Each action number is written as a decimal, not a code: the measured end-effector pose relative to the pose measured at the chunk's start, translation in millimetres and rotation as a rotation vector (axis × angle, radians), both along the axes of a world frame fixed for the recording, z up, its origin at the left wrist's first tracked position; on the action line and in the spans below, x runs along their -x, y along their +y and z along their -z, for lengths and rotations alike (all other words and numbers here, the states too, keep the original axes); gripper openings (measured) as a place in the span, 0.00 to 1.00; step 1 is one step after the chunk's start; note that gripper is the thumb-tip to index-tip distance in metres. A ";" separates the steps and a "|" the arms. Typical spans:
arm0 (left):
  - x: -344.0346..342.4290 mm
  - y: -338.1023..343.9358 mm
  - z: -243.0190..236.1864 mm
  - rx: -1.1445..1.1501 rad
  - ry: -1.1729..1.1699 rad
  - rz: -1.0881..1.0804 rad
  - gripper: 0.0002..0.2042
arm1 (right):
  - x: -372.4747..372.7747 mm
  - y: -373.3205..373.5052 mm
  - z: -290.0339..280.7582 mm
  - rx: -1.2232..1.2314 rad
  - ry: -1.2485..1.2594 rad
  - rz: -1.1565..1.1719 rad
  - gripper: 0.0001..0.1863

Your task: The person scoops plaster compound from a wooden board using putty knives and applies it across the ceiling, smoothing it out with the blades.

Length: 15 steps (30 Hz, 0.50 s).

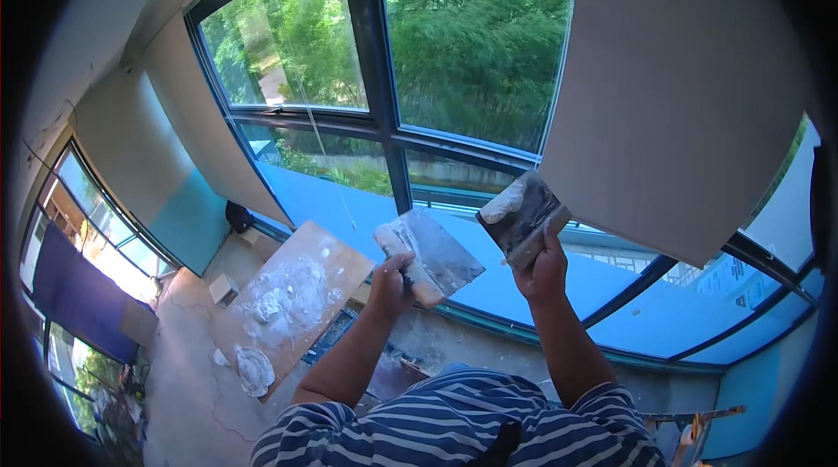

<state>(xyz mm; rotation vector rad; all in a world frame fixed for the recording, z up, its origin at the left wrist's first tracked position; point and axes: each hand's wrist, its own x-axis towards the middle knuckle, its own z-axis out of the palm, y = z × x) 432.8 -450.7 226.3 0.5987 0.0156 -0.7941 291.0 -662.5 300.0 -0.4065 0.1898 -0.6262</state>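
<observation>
My left hand is closed round the thick, plaster-smeared handle of a plastering trowel, its flat rectangular blade streaked with grey and white. In my right hand is a dark, squarish scraper plate, gripped at its lower edge with my thumb on its face. A lump of white plaster sits on that plate's upper left part. Both tools are raised in front of my chest, apart from each other. Below and to the left lies a wooden board with wet white plaster spread over it.
Tall dark-framed windows stand ahead, with a pale hanging panel at right. A plaster-covered round thing is at the board's near edge. A small box lies on the concrete floor. Part of a wooden stand shows at lower right.
</observation>
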 end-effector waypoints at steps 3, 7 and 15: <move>-0.8 16.5 -28.6 -0.237 -0.545 -0.120 0.15 | 1.2 -8.1 18.4 0.056 -0.025 -0.121 0.22; -15.7 46.3 -89.8 -0.655 -1.422 -0.179 0.13 | -1.2 2.7 16.2 -0.012 0.132 -0.191 0.21; -42.3 43.8 -127.7 -0.712 -2.250 -0.219 0.17 | -34.5 20.8 31.0 -0.037 0.272 -0.267 0.21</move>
